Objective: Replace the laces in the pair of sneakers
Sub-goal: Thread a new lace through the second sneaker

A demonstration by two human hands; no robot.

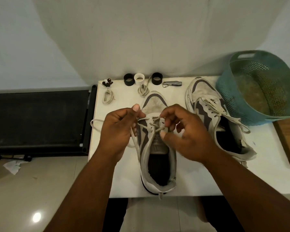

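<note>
Over the middle of the white surface I see both hands working one sneaker: my left hand has its fingers curled round the lace at the left eyelets, and my right hand pinches the same lace just right of the tongue. A loop of lace trails off the surface's left edge. The second sneaker lies to the right, laced, touching a teal basket. Two spare laces lie coiled behind.
</note>
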